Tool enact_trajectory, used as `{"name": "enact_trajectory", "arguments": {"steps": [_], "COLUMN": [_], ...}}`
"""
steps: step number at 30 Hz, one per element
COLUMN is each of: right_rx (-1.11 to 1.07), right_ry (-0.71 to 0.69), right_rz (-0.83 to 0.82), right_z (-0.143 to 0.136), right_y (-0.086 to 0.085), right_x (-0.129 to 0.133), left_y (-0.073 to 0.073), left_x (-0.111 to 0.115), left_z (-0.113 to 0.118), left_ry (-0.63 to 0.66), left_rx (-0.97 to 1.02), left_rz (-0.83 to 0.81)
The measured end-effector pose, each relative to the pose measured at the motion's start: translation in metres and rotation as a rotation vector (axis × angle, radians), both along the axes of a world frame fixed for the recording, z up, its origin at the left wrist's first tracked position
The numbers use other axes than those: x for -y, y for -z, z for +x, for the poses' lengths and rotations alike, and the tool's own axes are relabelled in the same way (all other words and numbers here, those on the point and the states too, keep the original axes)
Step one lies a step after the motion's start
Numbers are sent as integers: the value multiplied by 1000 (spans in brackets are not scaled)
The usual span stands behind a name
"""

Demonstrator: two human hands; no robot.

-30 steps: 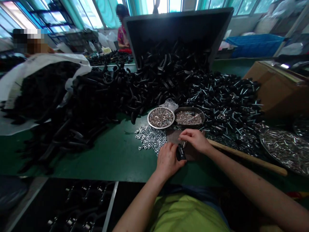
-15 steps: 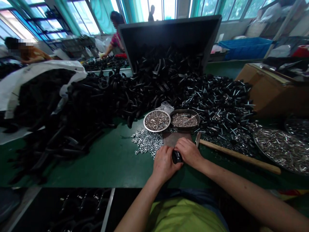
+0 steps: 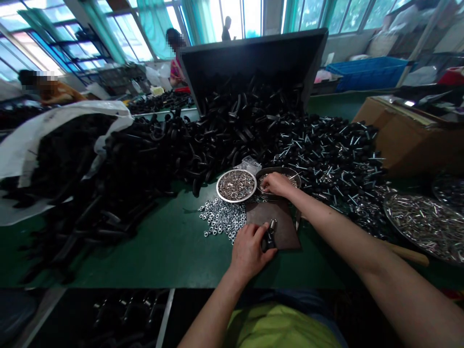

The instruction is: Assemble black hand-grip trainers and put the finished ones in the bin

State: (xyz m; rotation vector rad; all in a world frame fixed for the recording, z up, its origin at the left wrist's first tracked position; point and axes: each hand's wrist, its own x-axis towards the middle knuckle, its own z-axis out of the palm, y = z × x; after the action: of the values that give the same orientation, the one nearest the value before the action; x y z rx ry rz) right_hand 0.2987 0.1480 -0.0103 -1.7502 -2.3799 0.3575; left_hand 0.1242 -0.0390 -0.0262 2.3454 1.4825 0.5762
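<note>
My left hand [image 3: 248,250] grips a small black plastic part [image 3: 268,241], whose upper end carries a shiny metal coil like a spring [image 3: 273,224]. The part rests over a brown flat plate [image 3: 284,234] on the green table. My right hand [image 3: 277,184] dips into a dark round bowl [image 3: 267,196] of tiny metal pieces, fingers curled down and bunched. What its fingertips pinch is too small to make out. Left of that bowl stands a silver-rimmed dish [image 3: 218,192] full of metal pins, with loose metal nuts [image 3: 222,215] spread before it.
Black curved parts [image 3: 152,145] are heaped across the back, spilling from a tipped bin [image 3: 253,53]. Black pieces with metal bolts [image 3: 326,154] lie right. A hammer handle [image 3: 409,252], a tray of pins [image 3: 427,222] and a cardboard box [image 3: 395,130] are beyond. Co-workers sit behind.
My right hand has left the black part and moved up into the dark bowl. My left hand still holds the part, whose coil now shows. The right forearm now covers much of the hammer.
</note>
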Motion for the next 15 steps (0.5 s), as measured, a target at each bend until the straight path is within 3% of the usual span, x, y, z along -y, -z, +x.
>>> {"name": "enact_trajectory", "arguments": {"steps": [4, 7, 9, 12, 15], "right_rx": [-38, -115, -194, -323, -673], "right_ry": [47, 110, 148, 164, 91], "right_rz": [-2, 35, 68, 99, -10], "right_z": [-3, 1, 4, 8, 6], "right_y": [5, -1, -9, -20, -25], "right_x": [-3, 2, 10, 36, 76], "left_y": [1, -2, -6, -13, -18], "left_x": [-2, -6, -10, -15, -15], "left_z": [2, 3, 1, -5, -12], "left_ry": [-15, -108, -228, -408, -541], "left_rx": [88, 287, 526, 1022, 1492], "left_rz": [-22, -116, -272, -630, -965]}}
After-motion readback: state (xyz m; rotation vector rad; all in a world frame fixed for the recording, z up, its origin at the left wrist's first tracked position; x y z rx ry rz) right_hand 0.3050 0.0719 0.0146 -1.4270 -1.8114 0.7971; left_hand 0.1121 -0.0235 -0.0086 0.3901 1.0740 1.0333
